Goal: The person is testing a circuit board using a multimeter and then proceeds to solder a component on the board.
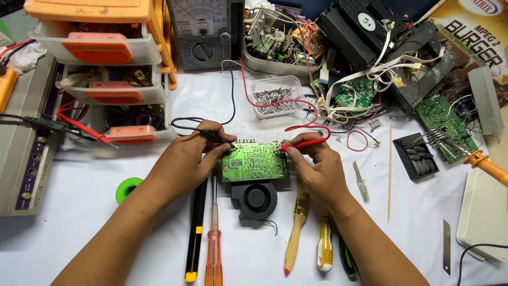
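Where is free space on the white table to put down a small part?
Bare cloth lies below the green tape roll, left of the left hand, and between the skewer and the white box. Around the green circuit board, tools crowd.

1. The circuit board (pixel 254 161) looks glossy green, with shiny metal solder dots.
2. Below the board, the fan (pixel 255 198) is matt black plastic.
3. Right of the fan, the brush (pixel 298 222) has a wooden handle.
4. Under the board, the white cloth (pixel 95 233) looks smooth.

Board's (pixel 255 161) left edge under fingers (pixel 222 151), forearms cut off
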